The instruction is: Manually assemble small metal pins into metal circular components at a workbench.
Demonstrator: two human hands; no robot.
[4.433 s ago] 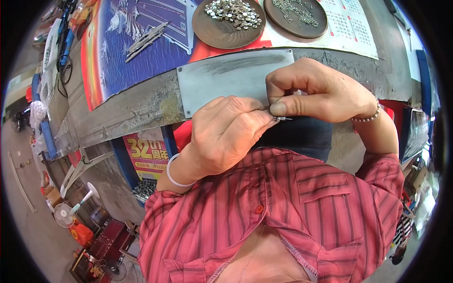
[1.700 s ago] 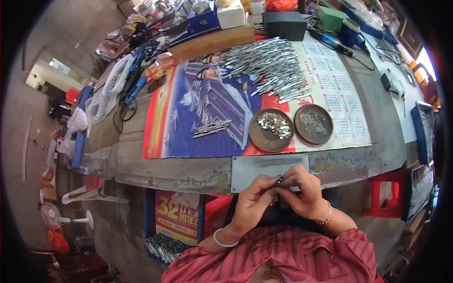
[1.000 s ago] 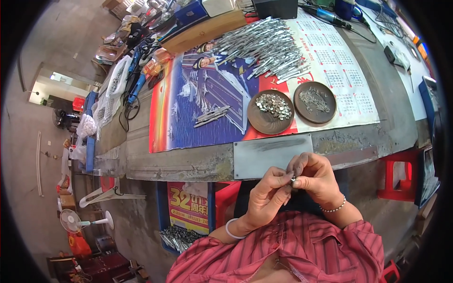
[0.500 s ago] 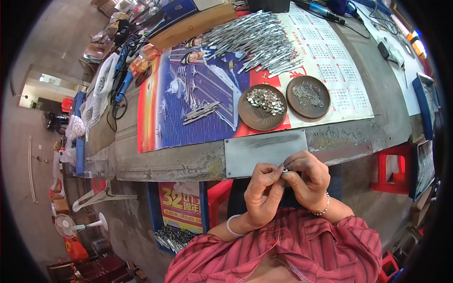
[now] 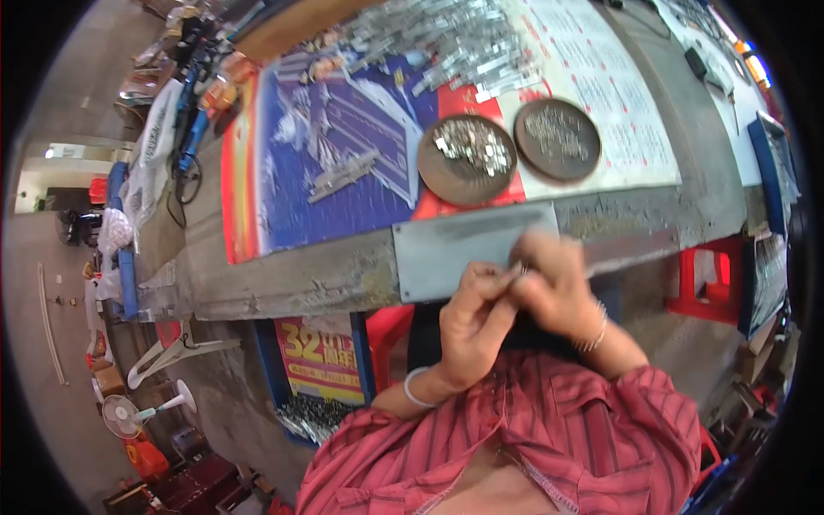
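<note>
My left hand (image 5: 472,322) is closed in a pinch at the front edge of the table, a tiny metal piece (image 5: 520,268) at its fingertips. Against those fingertips, my right hand (image 5: 558,287) is curled and smeared by motion; whatever lies in its fingers is hidden. Just beyond the hands, a grey metal plate (image 5: 442,266) is fixed at the table edge. Behind it stand two round brown dishes: the left dish (image 5: 451,183) holds small shiny metal pieces (image 5: 472,146), the right dish (image 5: 541,165) thin little metal pins (image 5: 560,133).
A heap of slim silver strips (image 5: 463,43) covers the back of the poster (image 5: 283,206), and a smaller bunch of strips (image 5: 343,176) lies nearer. Blue-handled tools (image 5: 196,133) and cables crowd the left. A red stool (image 5: 708,279) is under the table's right side.
The view has shifted, so the table sits higher and further left. My right hand has moved quickly over the left fingertips and is now blurred; my left hand keeps its pinch.
</note>
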